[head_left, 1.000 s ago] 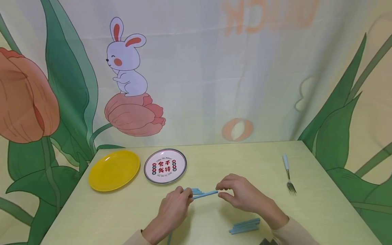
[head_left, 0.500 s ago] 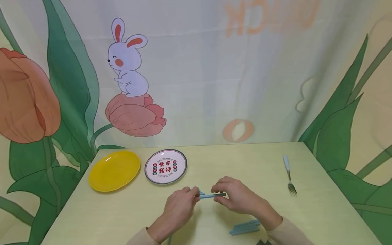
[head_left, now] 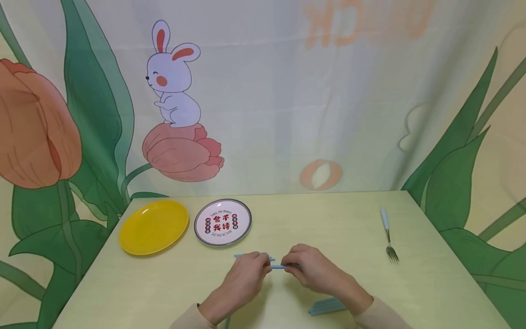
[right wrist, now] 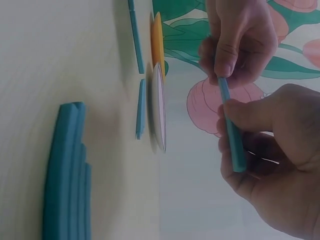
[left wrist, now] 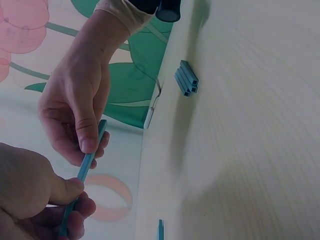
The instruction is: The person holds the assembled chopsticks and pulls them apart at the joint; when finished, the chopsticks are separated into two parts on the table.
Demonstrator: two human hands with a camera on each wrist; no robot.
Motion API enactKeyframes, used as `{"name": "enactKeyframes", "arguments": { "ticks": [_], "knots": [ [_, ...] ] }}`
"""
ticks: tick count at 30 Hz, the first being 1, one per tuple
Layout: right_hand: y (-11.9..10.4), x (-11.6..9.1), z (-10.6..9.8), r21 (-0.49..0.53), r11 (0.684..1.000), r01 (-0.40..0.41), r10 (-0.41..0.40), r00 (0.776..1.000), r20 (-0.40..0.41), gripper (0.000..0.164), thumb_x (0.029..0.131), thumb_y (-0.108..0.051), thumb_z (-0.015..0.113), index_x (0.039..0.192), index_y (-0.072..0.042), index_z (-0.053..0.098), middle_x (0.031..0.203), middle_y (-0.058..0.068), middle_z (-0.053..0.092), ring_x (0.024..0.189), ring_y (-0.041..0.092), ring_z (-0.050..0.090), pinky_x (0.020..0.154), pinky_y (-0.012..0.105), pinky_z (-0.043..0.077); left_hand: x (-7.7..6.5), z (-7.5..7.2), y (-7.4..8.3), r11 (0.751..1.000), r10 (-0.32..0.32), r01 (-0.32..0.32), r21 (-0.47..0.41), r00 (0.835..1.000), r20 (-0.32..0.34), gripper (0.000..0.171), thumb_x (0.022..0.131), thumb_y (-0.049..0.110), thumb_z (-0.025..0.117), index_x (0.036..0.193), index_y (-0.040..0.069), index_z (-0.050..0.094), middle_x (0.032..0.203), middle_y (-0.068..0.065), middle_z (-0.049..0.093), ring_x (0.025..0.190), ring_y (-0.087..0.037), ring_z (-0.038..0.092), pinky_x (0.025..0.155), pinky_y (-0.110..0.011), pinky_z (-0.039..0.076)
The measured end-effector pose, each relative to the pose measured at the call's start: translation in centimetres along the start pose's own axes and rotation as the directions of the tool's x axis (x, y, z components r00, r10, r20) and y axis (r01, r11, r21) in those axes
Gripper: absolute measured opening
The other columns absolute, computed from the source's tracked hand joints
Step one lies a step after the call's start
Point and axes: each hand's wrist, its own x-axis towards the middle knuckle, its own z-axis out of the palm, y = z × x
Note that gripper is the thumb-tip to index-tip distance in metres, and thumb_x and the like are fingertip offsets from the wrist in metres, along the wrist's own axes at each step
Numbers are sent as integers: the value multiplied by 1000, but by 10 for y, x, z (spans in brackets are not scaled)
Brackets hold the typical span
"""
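Both hands hold one thin light-blue stick point(head_left: 277, 267) between them, above the table's middle. My left hand point(head_left: 246, 274) pinches its left part between thumb and fingers; in the left wrist view, the stick point(left wrist: 86, 167) runs from there up to the other hand. My right hand point(head_left: 314, 269) grips the right part, and the right wrist view has the stick's end point(right wrist: 238, 162) lying across its fingers. Behind the left hand lie more blue sticks point(head_left: 242, 256), partly hidden by it. A bundle of similar sticks point(head_left: 326, 306) lies by the right forearm, hollow and square-ended in the left wrist view.
A yellow plate point(head_left: 154, 227) stands at the table's back left, beside a white plate point(head_left: 223, 222) with printed characters. To the right lies a fork point(head_left: 387, 235) with a pale handle. Another blue stick point(head_left: 227, 322) shows by the left forearm. A printed curtain point(head_left: 263, 114) hangs behind the table.
The hands have come closer together, the left moving right and the right moving slightly left and down. The right fingers have gone from the stick's end to a grip farther along it.
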Motion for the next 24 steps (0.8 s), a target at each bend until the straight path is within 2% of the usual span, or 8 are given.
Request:
{"name": "enactKeyframes", "arguments": {
  "ticks": [7, 15, 20, 24],
  "knots": [
    [2, -7, 6, -1, 1000, 7, -7, 996, -87, 7, 86, -7, 71, 87, -13, 70, 83, -8, 61, 76, 2, 50, 65, 15, 47, -3, 1, -7, 997, 60, -61, -50, 998, -30, 5, 90, 9, 67, 86, 7, 68, 77, 3, 62, 69, -6, 56, 60, -17, 45],
    [-1, -4, 5, -44, 998, 54, -63, 974, -220, 13, 81, 1, 74, 84, -10, 69, 79, -7, 61, 74, 5, 51, 64, 15, 47, 2, -3, -13, 986, 146, -155, -63, 981, -128, 3, 85, 4, 71, 86, 7, 72, 75, 2, 65, 66, -6, 57, 59, -16, 46],
    [-7, 4, -2, -87, 992, 89, -110, 954, -279, 12, 80, 2, 74, 85, -8, 69, 80, -5, 61, 75, 7, 51, 64, 16, 47, 5, -19, -15, 978, 140, -160, -134, 979, -148, 5, 84, 2, 71, 87, 6, 73, 74, 2, 64, 64, -3, 53, 56, -15, 43],
    [-13, 7, -8, -71, 995, 67, -84, 955, -285, 14, 80, 3, 74, 85, -8, 69, 80, -4, 62, 75, 8, 51, 64, 17, 47, 5, -25, -14, 978, 122, -143, -154, 982, -142, 6, 86, 2, 70, 89, 5, 74, 75, 2, 65, 65, -3, 54, 56, -14, 44]
  ]
}}
